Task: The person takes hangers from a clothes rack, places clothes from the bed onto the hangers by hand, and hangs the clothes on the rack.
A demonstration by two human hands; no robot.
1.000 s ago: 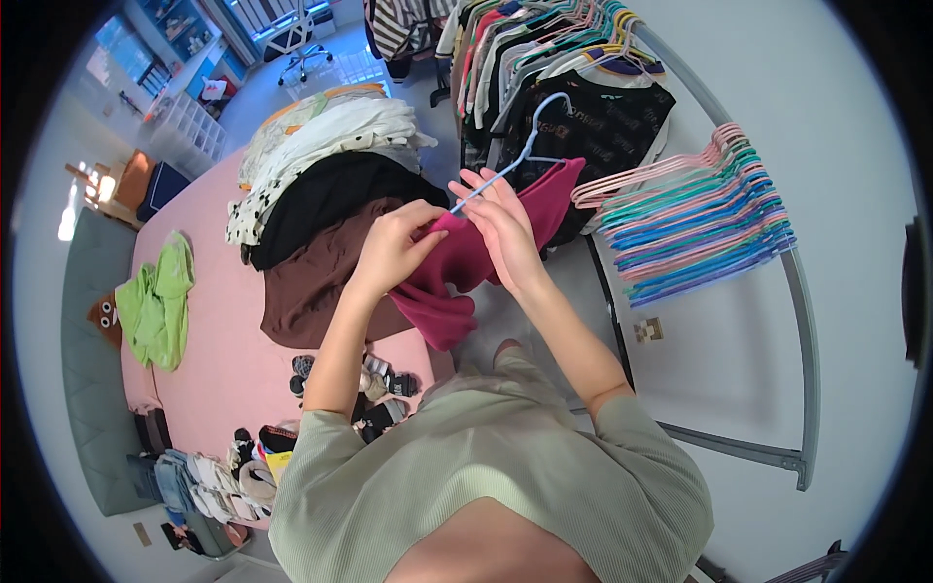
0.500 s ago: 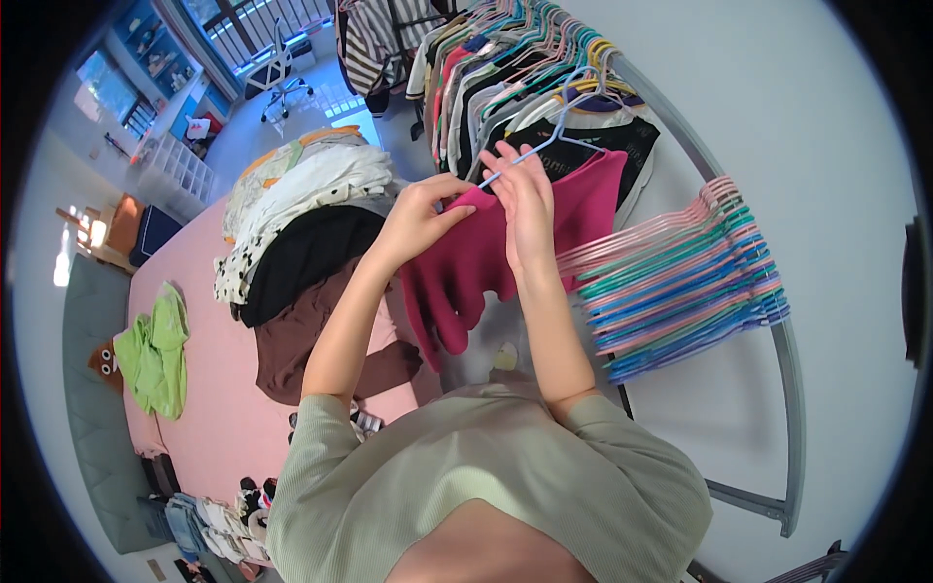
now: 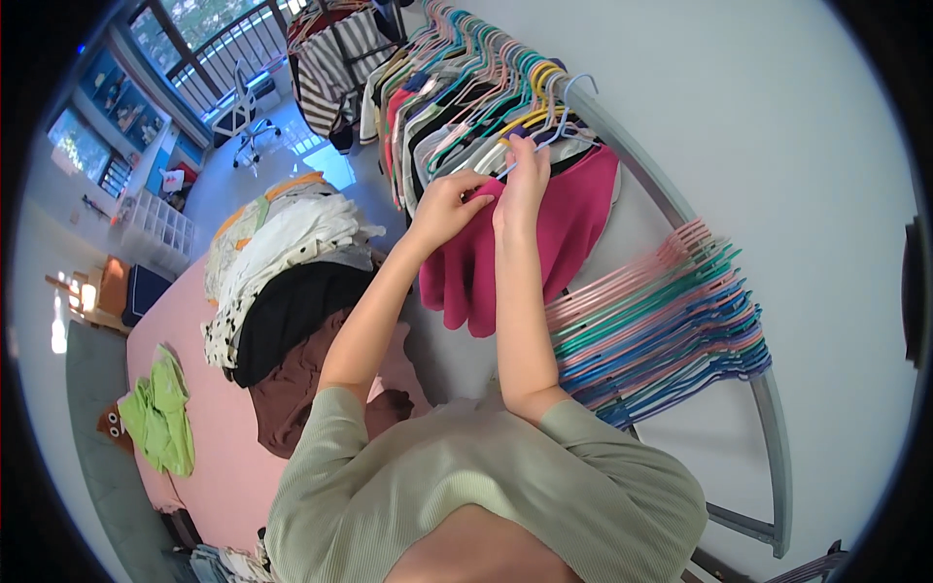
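A magenta garment (image 3: 564,219) hangs partly on a light blue hanger (image 3: 565,115) in front of me. The hanger's right arm is inside the garment, while part of its left arm shows bare between my hands. With thumb and fingers closed, my left hand (image 3: 450,206) pinches the garment's upper left edge. My right hand (image 3: 523,180) is closed around the hanger's left arm, and its wrist hides part of the cloth. The hanger's hook stands free close to the rail of the clothes rack (image 3: 641,160).
Many hung clothes (image 3: 457,117) crowd the rack's far part. A dense row of bare hangers (image 3: 661,325) fills its near part. On the left, a pink bed (image 3: 219,428) bears piled clothes (image 3: 301,311) and a green garment (image 3: 158,413). An office chair (image 3: 243,117) stands beyond.
My right hand has gone from spread fingers to a grip on the hanger. The garment and hanger have come nearer the rail, and the view has shifted.
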